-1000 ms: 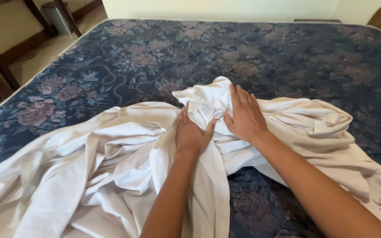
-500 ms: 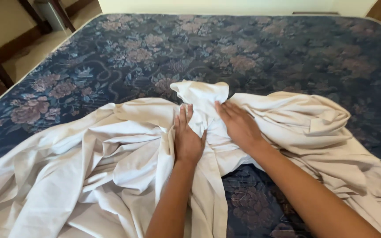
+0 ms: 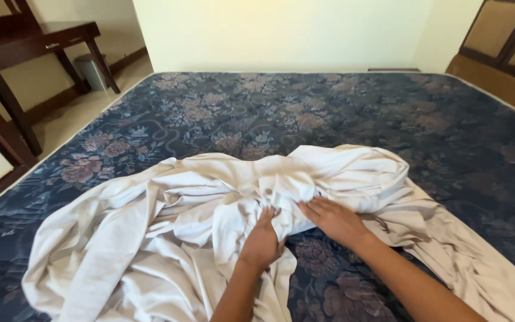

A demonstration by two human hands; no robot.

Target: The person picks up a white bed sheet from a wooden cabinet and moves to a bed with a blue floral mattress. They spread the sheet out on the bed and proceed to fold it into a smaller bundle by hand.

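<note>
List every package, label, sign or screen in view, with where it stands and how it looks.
None in view. The hands rest on a crumpled white sheet lying on a dark blue floral mattress. A dark wooden table and a grey bin stand at the far left.

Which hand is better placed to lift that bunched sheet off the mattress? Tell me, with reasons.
Probably the left hand: its fingers already dig into the bunched white sheet. The right hand lies flat on the fold's edge, gripping nothing.

Sheet [image 3: 168, 238] bunched on mattress [image 3: 257, 113], desk [image 3: 25, 42] left, bin [image 3: 93, 71] beneath it
</note>
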